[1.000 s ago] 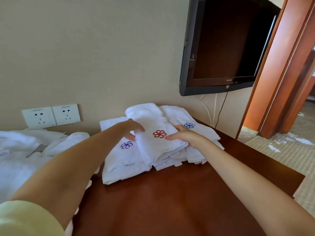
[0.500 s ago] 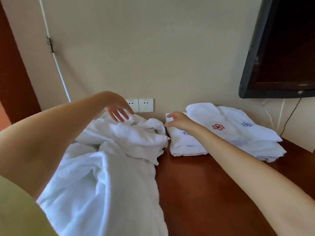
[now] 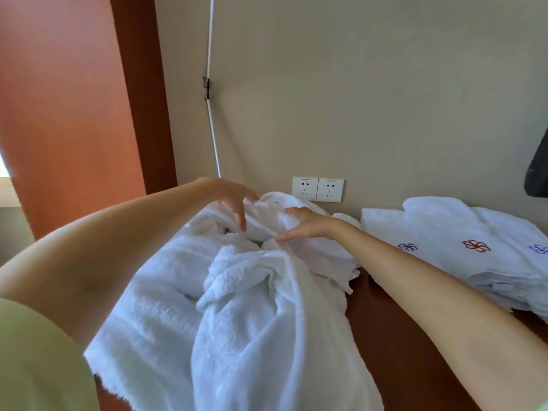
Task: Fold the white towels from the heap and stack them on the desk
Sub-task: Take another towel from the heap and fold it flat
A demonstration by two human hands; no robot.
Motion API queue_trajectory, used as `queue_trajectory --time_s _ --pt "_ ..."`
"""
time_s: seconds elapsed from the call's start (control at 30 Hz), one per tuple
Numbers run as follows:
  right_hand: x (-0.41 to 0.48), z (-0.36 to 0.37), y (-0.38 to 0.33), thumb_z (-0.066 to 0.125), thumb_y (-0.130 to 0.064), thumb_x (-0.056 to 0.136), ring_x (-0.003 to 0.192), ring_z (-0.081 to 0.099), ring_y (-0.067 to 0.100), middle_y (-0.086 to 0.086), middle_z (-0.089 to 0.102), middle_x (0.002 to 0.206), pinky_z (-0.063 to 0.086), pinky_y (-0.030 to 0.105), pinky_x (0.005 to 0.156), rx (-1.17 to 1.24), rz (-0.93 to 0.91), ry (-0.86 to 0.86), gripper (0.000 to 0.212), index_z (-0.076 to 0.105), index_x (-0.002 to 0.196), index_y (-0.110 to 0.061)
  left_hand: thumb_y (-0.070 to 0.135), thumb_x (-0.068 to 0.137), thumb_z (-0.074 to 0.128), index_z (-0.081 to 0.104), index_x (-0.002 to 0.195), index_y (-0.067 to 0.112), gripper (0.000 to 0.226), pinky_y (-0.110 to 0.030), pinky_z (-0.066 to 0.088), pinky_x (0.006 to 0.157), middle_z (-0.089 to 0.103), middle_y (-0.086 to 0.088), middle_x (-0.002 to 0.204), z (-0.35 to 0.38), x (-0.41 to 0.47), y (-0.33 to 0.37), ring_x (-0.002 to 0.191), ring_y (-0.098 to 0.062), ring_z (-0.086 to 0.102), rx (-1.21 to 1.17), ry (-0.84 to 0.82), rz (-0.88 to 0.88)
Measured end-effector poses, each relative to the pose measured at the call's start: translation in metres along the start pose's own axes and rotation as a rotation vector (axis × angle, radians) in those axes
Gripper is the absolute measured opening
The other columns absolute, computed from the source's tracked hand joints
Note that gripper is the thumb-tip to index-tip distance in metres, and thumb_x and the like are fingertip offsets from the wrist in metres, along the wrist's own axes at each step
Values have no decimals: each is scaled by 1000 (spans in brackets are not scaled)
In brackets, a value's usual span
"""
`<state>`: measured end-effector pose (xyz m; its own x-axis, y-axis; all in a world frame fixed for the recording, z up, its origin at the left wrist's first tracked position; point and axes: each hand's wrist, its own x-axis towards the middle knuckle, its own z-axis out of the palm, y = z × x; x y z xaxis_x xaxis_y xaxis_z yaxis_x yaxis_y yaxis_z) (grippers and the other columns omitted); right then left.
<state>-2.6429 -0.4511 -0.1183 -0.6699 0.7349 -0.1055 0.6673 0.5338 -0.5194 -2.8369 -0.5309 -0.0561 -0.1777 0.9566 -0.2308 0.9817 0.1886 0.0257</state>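
A rumpled heap of white towels (image 3: 237, 307) covers the left part of the brown desk (image 3: 394, 336). My left hand (image 3: 231, 200) hovers over the top of the heap, fingers spread and pointing down, fingertips at the cloth. My right hand (image 3: 305, 223) lies on the heap's upper right part, fingers straight and touching the towel. To the right sits the stack of folded white towels (image 3: 462, 247) with purple, red and blue flower emblems.
Two white wall sockets (image 3: 318, 189) sit just behind the heap. A white cable conduit (image 3: 211, 99) runs up the beige wall. A brown door frame (image 3: 142, 93) stands at left. A dark TV corner (image 3: 538, 173) shows at the right edge.
Both hands left the folded stack and moved left to the heap. My right hand went from the folded towels onto the heap's top; the view swung left.
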Motion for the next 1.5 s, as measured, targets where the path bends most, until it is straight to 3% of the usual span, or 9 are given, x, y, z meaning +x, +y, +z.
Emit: queue_trajectory --time_s 0.2,0.43,0.6,0.73,0.87,1.13,1.23,1.4,1.5 --pt "26 24 -23 65 -69 74 129 44 25 2 48 140 40 35 100 -310 -48 101 92 34 146 -23 42 71 81 11 153 30 108 -43 31 113 27 6 156 25 26 -6 141 -21 30 155 -49 -51" --pt "43 4 -13 36 -31 100 102 52 16 -10 55 111 41 34 84 -138 -139 271 29 57 119 -27 64 54 81 50 131 30 89 -39 46 100 62 9 114 7 27 -28 110 -19 58 88 -41 -45" --pt "42 -41 -14 44 -30 94 90 56 25 1 59 95 40 36 74 24 -151 507 14 53 87 -23 68 60 76 27 149 23 112 -38 33 112 34 -1 152 -15 20 -26 138 -26 34 -112 -29 -100" --pt "22 -80 -29 46 -25 93 85 55 24 3 62 95 42 35 73 79 -213 671 15 58 94 -17 64 71 69 21 151 29 99 -47 30 113 24 -3 157 -51 -4 -25 143 -27 26 -442 -203 -91" --pt "1 -123 -20 45 -24 91 79 51 20 -1 56 84 39 31 71 341 -177 854 13 48 79 -25 48 79 65 52 128 22 57 -35 47 98 68 2 119 -73 -29 -17 111 -16 64 -701 -238 57" --pt "-62 -145 61 49 -28 94 95 60 22 4 63 105 48 33 87 611 48 944 15 57 103 -19 61 76 68 63 112 22 53 -26 45 66 67 4 94 -73 -4 64 86 -15 62 -401 322 153" --pt "-98 -149 92 51 -26 94 94 58 20 5 62 103 46 32 83 640 127 939 20 61 108 -15 65 77 64 62 115 19 59 -30 45 73 65 1 100 -74 7 113 92 -20 62 -513 356 195" --pt "-165 -155 127 57 -33 94 71 57 9 -5 62 83 39 20 57 684 242 848 14 61 97 -20 55 90 57 61 117 13 50 -28 52 79 66 -2 116 -75 20 193 101 -17 64 -939 106 401" --pt "-197 -154 145 62 -47 88 81 63 12 -5 67 89 48 24 77 693 317 809 33 62 109 -21 43 95 53 62 104 18 28 -27 54 76 64 1 106 -67 18 238 91 -14 64 -1113 -21 533"
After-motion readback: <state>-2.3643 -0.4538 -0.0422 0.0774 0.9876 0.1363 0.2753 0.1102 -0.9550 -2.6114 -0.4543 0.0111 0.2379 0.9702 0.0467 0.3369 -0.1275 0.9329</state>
